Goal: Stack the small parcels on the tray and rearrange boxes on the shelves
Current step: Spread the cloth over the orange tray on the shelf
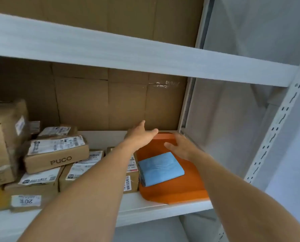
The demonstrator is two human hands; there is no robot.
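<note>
Both arms reach into the shelf bay. The left hand (141, 135) is open, its fingers (142, 124) stretched straight toward the cardboard backing (110, 102) and holding nothing. The right hand (179, 145) is open too, palm down, with relaxed, slightly spread fingers (178, 137) over the far end of the orange tray (177, 191). Whether either hand touches the tray cannot be told.

The tray lies on the white shelf (145, 212), below both sets of fingers. On it, nearer the person than the right fingers and just beside the right wrist, lies the blue parcel (161, 167), flat and not held.

To the left of the left fingers, under and beyond the left forearm, labelled brown boxes are stacked on the same shelf. One box with a white label (131, 177) stands against the tray's left edge. The PUCO box (56, 154) sits on top of others further left.
</note>
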